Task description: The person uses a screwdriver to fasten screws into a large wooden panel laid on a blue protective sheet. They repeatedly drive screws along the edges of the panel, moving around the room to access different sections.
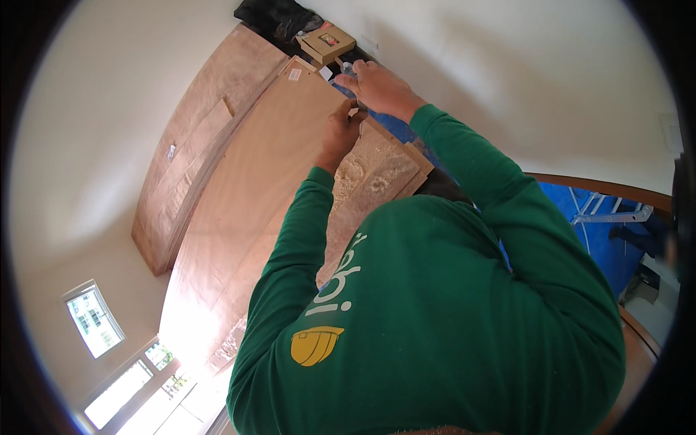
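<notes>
A large wooden panel (254,167), much like a door slab, stretches away to the left of me. Pale wood shavings (350,174) cover part of it near its right edge. Beside that edge my left hand (342,132) is closed, its fingertips pinched round something small and greyish that I cannot make out. Just beyond and to the right is my right hand (382,88), its fingers bent and the thumb apart from them. A clear, bluish plastic item (348,69) shows by its fingertips; whether the hand touches it cannot be told.
Another wooden panel (210,116) stands along the wall at the left. At the far end lie a cardboard box (328,43) and black plastic sheeting (272,18). Blue sheeting (605,243) covers the floor at right, with a metal ladder (616,216) and part of a person (645,235) there.
</notes>
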The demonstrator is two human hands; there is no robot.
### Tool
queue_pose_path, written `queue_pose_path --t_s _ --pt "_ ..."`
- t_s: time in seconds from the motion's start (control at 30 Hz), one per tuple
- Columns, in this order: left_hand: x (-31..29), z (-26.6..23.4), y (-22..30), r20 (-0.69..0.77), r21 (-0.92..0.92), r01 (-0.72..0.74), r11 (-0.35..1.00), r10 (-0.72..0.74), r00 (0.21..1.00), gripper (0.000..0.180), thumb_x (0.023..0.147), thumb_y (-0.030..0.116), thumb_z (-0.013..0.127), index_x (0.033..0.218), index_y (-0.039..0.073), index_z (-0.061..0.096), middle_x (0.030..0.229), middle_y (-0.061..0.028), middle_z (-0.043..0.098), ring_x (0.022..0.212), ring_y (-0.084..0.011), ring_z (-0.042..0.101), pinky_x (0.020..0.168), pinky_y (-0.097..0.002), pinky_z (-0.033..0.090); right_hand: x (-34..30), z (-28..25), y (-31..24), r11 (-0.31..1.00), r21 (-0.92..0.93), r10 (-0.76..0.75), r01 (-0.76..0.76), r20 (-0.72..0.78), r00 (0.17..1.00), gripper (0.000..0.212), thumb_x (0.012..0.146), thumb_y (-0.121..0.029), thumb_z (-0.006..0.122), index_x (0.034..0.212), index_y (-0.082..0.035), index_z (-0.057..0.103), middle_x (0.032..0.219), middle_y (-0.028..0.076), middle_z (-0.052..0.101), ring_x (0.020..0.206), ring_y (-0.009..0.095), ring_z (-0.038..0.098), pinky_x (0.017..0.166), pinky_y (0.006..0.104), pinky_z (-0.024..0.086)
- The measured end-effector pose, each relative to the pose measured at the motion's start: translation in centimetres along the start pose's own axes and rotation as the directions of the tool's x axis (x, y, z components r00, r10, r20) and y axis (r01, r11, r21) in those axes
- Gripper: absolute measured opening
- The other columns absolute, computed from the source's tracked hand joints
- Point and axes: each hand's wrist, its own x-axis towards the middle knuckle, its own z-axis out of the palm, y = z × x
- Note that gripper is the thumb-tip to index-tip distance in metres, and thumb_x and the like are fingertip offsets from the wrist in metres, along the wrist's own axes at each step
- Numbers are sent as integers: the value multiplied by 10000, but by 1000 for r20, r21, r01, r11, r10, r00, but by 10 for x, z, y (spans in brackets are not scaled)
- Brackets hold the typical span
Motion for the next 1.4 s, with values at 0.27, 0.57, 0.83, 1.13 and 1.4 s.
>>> queue_pose_path --t_s 0.27,0.57,0.83,1.13,1.4 --pt "3 5 1 -214 117 -265 957 285 934 394 885 221 888 1112 8 645 964 -146 711 730 -281 625 699 -422 521 3 -23 -17 943 -186 -150 275 501 852 437 1061 -393 617 1277 -24 708 1180 197 754 1087 425 738 950 526 586" --pt "0 -14 -19 21 -13 59 998 -59 998 422 844 173 917 1174 0 718 908 -54 717 785 -128 603 721 -354 526 1 -30 -14 872 141 -470 469 514 718 292 911 -163 773 1130 7 683 1256 216 683 1123 414 726 924 535 585" --pt "9 -3 -15 -99 57 -93 994 98 990 498 832 189 941 1241 29 707 1035 -82 787 884 -170 699 786 -411 562 -3 -23 -19 962 -133 -148 239 484 862 417 882 -241 833 1183 -6 667 1061 245 768 1017 435 761 905 544 586" --pt "0 -13 -6 -3 -30 5 1000 -5 1000 478 853 243 941 1201 18 702 1053 -101 776 855 -212 707 772 -380 566 -2 -34 -3 933 27 -331 359 452 828 434 911 -291 820 1217 -23 666 1118 257 762 1073 459 749 905 554 590" --pt "0 -2 -31 -36 30 5 1000 -4 999 466 810 217 955 1156 23 711 1129 -131 753 1014 -259 726 856 -403 567 6 -36 -16 978 -118 -82 175 549 832 321 994 -217 694 1157 58 661 1147 282 739 1055 465 752 915 536 602"
